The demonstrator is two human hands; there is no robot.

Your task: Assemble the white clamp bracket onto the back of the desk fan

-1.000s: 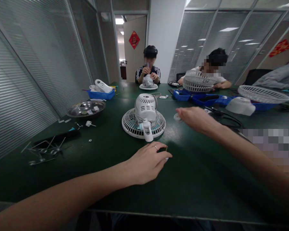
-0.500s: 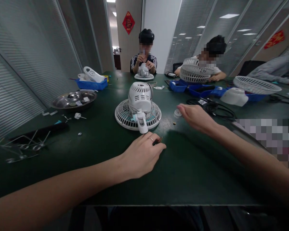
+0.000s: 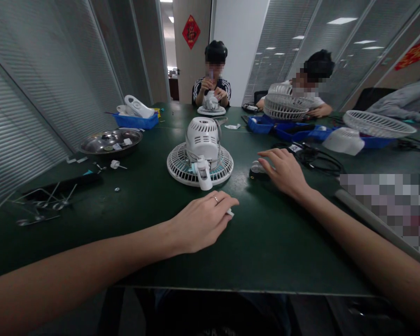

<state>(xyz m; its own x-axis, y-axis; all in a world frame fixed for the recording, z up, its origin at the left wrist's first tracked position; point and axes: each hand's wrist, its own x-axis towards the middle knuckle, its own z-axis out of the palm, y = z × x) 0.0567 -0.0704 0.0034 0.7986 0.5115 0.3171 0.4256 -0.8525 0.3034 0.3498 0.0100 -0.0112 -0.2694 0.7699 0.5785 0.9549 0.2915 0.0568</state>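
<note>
A white fan motor housing [image 3: 202, 140] lies face down on its round white grille [image 3: 182, 165] in the middle of the dark green table [image 3: 273, 242]. My left hand [image 3: 201, 221], with a ring on one finger, rests on the table just in front of the fan, fingers curled over a small white piece [image 3: 229, 213]. My right hand [image 3: 283, 171] lies to the right of the fan, fingers down on a small clear and dark part [image 3: 255, 170].
A metal dish [image 3: 110, 142] with small parts and a blue tray [image 3: 136, 120] stand at the left, with loose metal wires [image 3: 38, 205] nearer. Blue trays [image 3: 287, 130], fan grilles [image 3: 371, 123] and black cables [image 3: 317, 158] lie at the right. Other people work at the far end.
My right hand has come down onto the small part beside the fan. My left hand stayed on the table in front of the fan, shifting slightly over the small white piece.
</note>
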